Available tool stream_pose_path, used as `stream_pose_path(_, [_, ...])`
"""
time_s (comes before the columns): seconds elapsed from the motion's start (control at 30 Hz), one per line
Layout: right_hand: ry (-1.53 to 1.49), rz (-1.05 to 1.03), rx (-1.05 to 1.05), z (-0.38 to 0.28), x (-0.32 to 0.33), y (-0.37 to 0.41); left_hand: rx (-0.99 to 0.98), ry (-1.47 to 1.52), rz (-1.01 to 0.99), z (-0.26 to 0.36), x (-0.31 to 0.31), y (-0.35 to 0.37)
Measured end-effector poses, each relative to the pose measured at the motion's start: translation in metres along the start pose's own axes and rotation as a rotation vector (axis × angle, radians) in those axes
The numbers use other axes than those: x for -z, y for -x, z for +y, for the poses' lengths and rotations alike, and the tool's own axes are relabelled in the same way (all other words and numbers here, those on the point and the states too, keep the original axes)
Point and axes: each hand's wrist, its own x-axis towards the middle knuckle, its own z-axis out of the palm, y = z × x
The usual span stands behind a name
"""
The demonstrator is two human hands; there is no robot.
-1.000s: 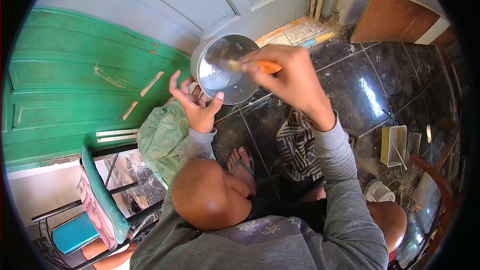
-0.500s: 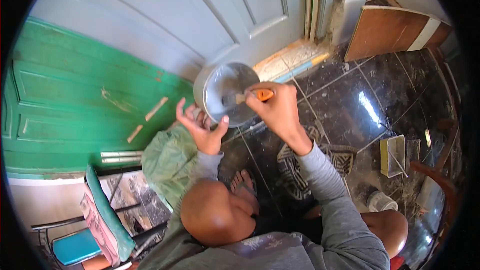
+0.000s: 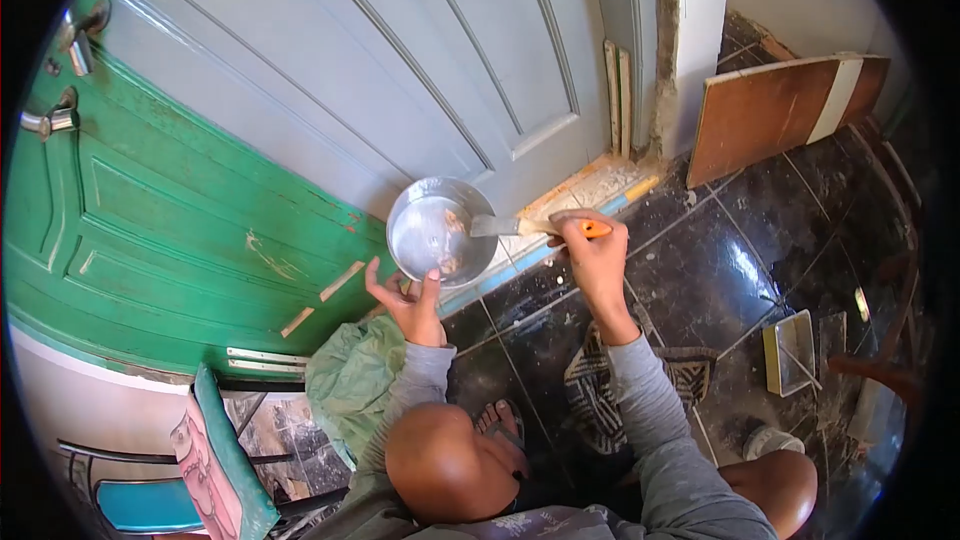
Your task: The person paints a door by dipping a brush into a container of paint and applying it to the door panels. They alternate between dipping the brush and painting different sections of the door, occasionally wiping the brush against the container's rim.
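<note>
My left hand [image 3: 414,312] is closed on the near edge of a round metal pan [image 3: 402,252], its thumb over the rim. Pale grey paint [image 3: 425,228] coats the inside of the pan, and brownish patches show on its bottom. In my right hand [image 3: 602,265] is a paintbrush [image 3: 532,227] with an orange-tipped handle, pinched between thumb and fingers. The brush's grey bristles overlap the pan's right rim in this view. Behind the pan stands a door painted grey [image 3: 330,90], with a green door [image 3: 190,230] to its left.
A brown board [image 3: 765,115] leans at the back right. On the dark tiled floor [image 3: 690,240] lie a patterned mat [image 3: 590,390], a yellow-sided paint tray [image 3: 790,352] and a white tub [image 3: 772,442]. Green cloth [image 3: 350,380] hangs beside my left arm, near a chair [image 3: 150,505].
The brush has moved right, from inside the pan to its right rim. My left hand still holds the pan. The view has tilted up, bringing door handles into sight.
</note>
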Motion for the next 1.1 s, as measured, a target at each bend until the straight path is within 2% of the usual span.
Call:
stream_pose_path(0.17, [-0.118,0.036,0.023,0.003,0.004,0.0,0.047,0.069,0.02,-0.001,-0.001,-0.008])
stream_pose_path(0.37, [-0.249,0.138,0.023,0.003,0.003,-0.013,0.103,0.151,0.095,0.028,-0.012,-0.018])
stream_pose_path(0.47, [-0.421,0.195,0.04,0.007,-0.011,-0.034,0.093,0.205,0.091,0.045,-0.006,-0.023])
stream_pose_path(0.67, [-0.642,0.171,0.234,-0.074,-0.089,-0.085,0.058,0.213,0.08,0.106,0.025,-0.033])
stream_pose_path(0.8, [-0.735,0.171,0.35,-0.12,-0.131,-0.108,-0.01,0.104,0.076,0.146,0.041,-0.031])
stream_pose_path(0.9, [-0.552,0.173,0.32,-0.094,-0.132,-0.115,0.01,0.062,0.08,0.161,0.052,-0.033])
stream_pose_path(1.03, [-0.336,0.407,0.192,0.018,-0.088,-0.109,0.026,0.072,0.037,0.176,0.057,-0.027])
stream_pose_path(1.1, [-0.104,0.431,0.202,0.015,-0.079,-0.102,0.018,0.088,0.029,0.183,0.051,-0.022])
